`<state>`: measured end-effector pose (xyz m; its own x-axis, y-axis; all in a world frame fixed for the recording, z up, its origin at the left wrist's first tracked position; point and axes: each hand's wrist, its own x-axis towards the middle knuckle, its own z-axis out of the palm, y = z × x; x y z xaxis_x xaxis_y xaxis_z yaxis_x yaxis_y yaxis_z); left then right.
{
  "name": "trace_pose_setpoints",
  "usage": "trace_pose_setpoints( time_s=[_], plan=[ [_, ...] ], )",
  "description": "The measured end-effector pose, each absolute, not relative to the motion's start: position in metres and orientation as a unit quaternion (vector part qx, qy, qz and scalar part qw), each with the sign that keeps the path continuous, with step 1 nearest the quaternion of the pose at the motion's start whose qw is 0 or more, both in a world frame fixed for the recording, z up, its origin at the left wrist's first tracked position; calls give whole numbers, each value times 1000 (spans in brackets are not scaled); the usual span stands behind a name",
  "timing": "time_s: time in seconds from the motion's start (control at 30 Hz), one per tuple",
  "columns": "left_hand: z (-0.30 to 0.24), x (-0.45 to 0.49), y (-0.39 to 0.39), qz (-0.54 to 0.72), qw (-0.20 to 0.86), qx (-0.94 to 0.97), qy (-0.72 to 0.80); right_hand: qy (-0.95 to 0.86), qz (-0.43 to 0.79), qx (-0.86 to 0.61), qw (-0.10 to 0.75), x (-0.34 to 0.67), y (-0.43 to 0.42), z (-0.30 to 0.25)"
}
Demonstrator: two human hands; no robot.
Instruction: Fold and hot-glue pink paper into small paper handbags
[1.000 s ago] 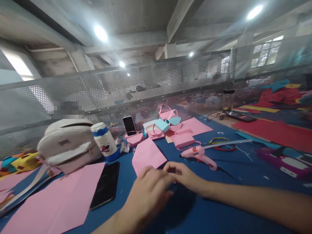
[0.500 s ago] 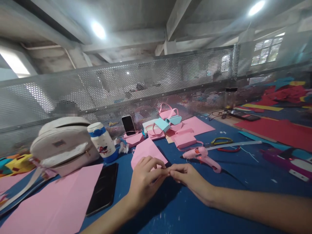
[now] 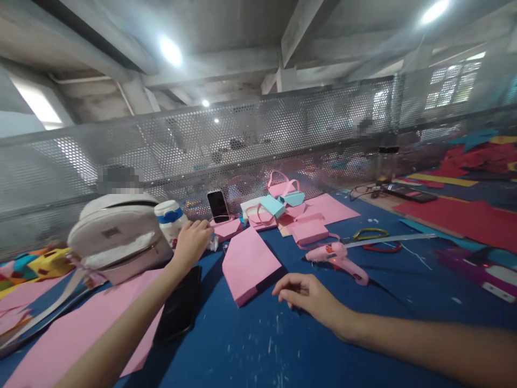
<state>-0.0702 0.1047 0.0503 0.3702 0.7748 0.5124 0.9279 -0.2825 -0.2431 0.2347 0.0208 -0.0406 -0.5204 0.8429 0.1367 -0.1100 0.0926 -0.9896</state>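
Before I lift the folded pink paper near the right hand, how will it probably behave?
The folded pink paper is probably light, since it looks like thin sheet. Its bent front edge may add stiffness, though pressing could crease it. Broad and flat-topped, it may slide, not roll.

- Here's our one view, head-high, worn by the person and taking in the blue surface (image 3: 250, 355) from the near side!
- It faces forward and tips downward, straight across to the perforated metal screen (image 3: 181, 143), whose top edge climbs toward the right.
- And what a wide sweep: concrete ceiling (image 3: 226, 27) up top, worktop down to the bottom edge!
- Close in, forearms enter low from both sides; left grip (image 3: 194, 243) and right grip (image 3: 301, 295) sit nearer the lens than that screen.
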Motion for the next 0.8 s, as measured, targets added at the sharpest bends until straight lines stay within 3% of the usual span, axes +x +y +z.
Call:
trace_pose_setpoints(
  time_s=[0.2, 0.43, 0.57, 0.67, 0.8],
  plan=[
    [43, -79, 121, -168, 257, -784, -539, -622, 609, -298, 393, 236, 20, -40],
    [46, -68, 111, -273, 202, -784, -520, -608, 621, -304, 390, 236, 21, -39],
    [27, -38, 76, -320, 127, -803, -487, -584, 613, -313, 430, 237, 22, -40],
    [3, -20, 51, -306, 3, -818, -488, -593, 580, -322, 456, 238, 21, -37],
    [-26, -18, 42, -273, -63, -804, -525, -649, 545, -315, 428, 238, 18, -34]
  ],
)
